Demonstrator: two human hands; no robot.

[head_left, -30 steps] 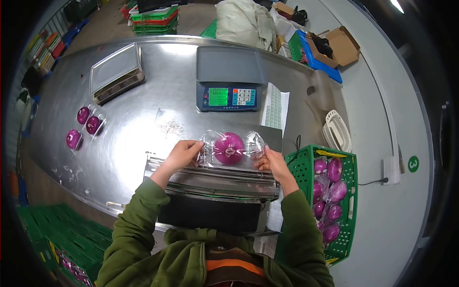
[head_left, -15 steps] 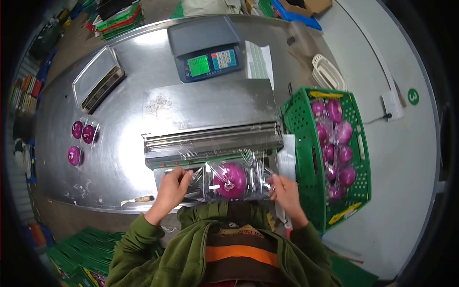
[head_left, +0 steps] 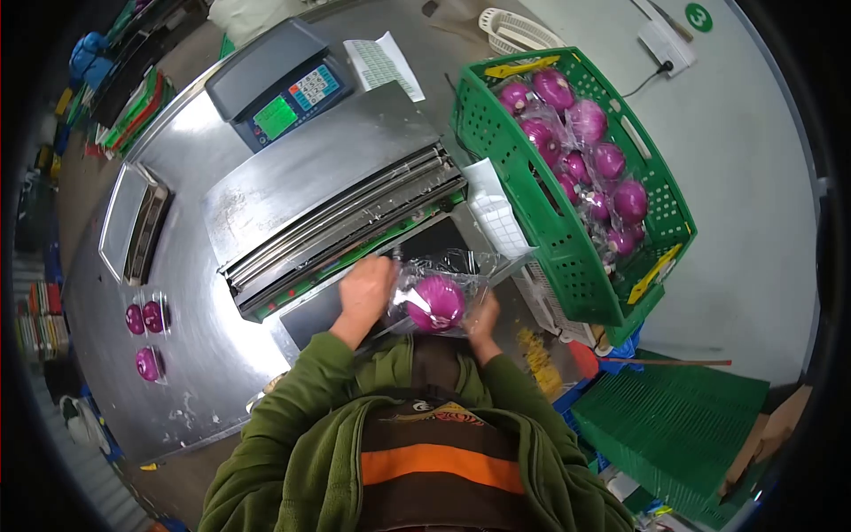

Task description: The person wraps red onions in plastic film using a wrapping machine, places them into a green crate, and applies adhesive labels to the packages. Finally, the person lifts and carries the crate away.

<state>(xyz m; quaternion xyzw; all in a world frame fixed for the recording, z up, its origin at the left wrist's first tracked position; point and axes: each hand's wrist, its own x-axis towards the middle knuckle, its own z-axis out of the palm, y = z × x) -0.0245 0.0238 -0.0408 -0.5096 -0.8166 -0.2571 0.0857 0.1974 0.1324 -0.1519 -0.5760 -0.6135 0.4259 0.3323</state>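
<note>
- The red onion (head_left: 434, 301) in clear film sits low in the view, close to the person's chest, just in front of the wrapping machine (head_left: 341, 226). In the earlier frames it was held over the machine's rollers, then pulled down toward the body; it is now closer in still.
- Left hand (head_left: 366, 288): fingers curled down over the left edge of the film, pressing against the onion's side. A moment ago this hand was apart from the onion, holding the film out wide; it has now closed in.
- Right hand (head_left: 483, 315): tucked under and behind the right side of the package, partly hidden by the film, fingers closed on the wrap. It too has come inward from the wide hold.
- Film: earlier stretched flat between the hands; now bunched and folded around the onion, with loose creased film above it.
- View has swung: the head has tilted, so the steel table (head_left: 177, 355) runs diagonally. The scale (head_left: 275, 84) sits at top left, beyond the machine.
- Green crate (head_left: 567, 239), to the right of the machine, holds many wrapped red onions; position relative to the machine unchanged.
- Three wrapped onions (head_left: 142, 332) lie on the table at far left, well apart from the hands, same as before.
- Sheet of labels (head_left: 383, 62) lies just right of the scale.
</note>
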